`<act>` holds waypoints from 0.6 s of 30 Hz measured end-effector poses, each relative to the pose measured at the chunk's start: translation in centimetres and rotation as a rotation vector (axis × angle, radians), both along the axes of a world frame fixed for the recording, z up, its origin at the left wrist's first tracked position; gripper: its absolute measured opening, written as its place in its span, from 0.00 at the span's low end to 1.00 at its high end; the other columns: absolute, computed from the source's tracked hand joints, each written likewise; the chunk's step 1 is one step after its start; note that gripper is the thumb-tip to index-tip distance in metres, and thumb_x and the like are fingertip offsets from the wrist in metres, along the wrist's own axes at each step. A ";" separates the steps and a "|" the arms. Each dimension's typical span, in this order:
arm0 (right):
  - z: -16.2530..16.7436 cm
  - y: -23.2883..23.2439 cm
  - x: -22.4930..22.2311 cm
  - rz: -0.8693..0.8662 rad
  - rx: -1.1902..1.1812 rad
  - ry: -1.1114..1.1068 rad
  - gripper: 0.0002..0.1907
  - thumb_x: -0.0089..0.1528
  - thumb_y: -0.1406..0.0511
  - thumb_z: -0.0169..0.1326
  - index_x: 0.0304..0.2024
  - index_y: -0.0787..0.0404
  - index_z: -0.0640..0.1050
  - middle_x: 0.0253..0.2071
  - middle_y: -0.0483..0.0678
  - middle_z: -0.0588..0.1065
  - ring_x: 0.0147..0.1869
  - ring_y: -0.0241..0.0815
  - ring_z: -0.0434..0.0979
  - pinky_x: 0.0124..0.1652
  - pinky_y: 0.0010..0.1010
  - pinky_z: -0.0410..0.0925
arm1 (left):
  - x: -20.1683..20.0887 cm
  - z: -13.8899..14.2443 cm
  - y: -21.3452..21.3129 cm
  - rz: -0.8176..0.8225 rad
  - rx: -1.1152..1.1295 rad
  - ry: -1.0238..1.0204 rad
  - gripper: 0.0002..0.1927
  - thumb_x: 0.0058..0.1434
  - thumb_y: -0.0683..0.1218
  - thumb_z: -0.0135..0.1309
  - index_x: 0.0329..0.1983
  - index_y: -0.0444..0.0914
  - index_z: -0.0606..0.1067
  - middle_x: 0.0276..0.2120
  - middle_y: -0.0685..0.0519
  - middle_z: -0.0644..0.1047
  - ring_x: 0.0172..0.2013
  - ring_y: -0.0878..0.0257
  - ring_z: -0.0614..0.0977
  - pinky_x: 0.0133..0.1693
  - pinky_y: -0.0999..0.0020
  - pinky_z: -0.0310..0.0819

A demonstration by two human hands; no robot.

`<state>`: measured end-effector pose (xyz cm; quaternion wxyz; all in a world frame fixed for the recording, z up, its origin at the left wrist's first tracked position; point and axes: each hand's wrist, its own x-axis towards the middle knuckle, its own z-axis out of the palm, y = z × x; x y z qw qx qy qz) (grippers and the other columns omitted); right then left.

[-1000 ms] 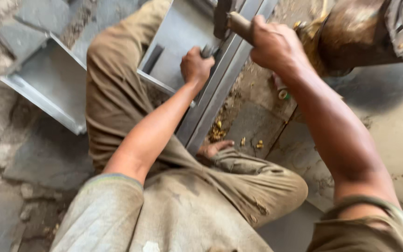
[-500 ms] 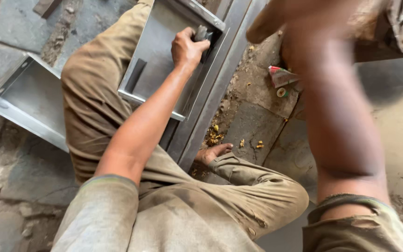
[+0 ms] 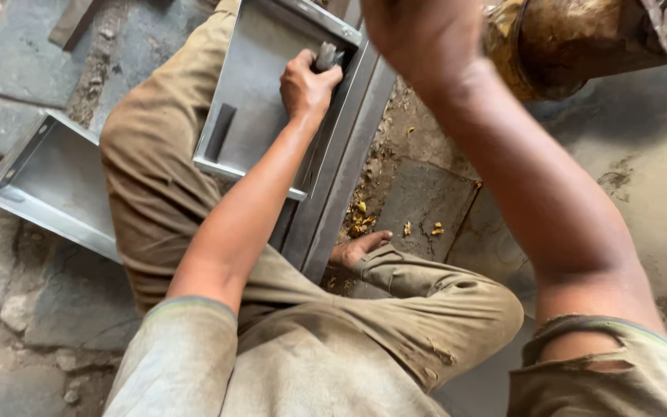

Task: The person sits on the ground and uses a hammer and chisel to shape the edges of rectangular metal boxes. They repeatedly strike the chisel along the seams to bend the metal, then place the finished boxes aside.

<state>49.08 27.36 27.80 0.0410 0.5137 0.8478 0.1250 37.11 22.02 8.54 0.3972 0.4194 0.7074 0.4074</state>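
Note:
My left hand (image 3: 306, 85) is closed around a short grey metal punch (image 3: 326, 55), holding it upright against the right rim of a shallow grey sheet-metal tray (image 3: 252, 116). The tray rests on my left thigh and on a long metal channel (image 3: 341, 185). My right hand (image 3: 418, 38) is a closed, blurred fist raised close to the camera at the top edge. The hammer it gripped a second ago is out of sight past the frame edge.
A second open metal tray (image 3: 55, 181) lies on the stone floor at the left. My bare foot (image 3: 357, 249) is tucked beside the channel, near a dark stone slab (image 3: 422, 208) with yellow chips. A rusty brown cylinder (image 3: 573, 38) sits at the top right.
My right hand has swung up from the tray's edge toward the camera, taking the hammer out of view. My left hand keeps the punch on the tray rim.

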 end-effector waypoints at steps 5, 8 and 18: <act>-2.5 -4.8 3.0 -0.123 -0.297 -0.037 0.17 0.61 0.72 0.50 0.52 0.69 0.68 0.30 0.59 0.75 0.21 0.43 0.73 0.14 0.31 0.69 | 0.1 1.1 -0.4 0.015 -0.001 -0.088 0.13 0.44 0.52 0.65 0.28 0.40 0.79 0.27 0.48 0.83 0.31 0.50 0.86 0.36 0.56 0.78; -1.1 -11.3 4.8 -0.382 -0.526 0.309 0.23 0.62 0.72 0.51 0.58 0.72 0.63 0.37 0.67 0.76 0.26 0.49 0.79 0.21 0.36 0.72 | -0.8 1.9 -0.3 0.018 -0.039 -0.107 0.13 0.44 0.51 0.66 0.29 0.40 0.80 0.27 0.48 0.83 0.30 0.51 0.85 0.35 0.56 0.78; -7.0 -37.0 -0.2 -0.562 -1.020 0.892 0.44 0.61 0.60 0.68 0.68 0.73 0.59 0.56 0.65 0.72 0.59 0.55 0.72 0.56 0.45 0.65 | -19.1 9.4 -13.8 -0.046 0.198 -0.750 0.12 0.58 0.43 0.68 0.42 0.40 0.77 0.38 0.58 0.78 0.38 0.71 0.81 0.43 0.76 0.83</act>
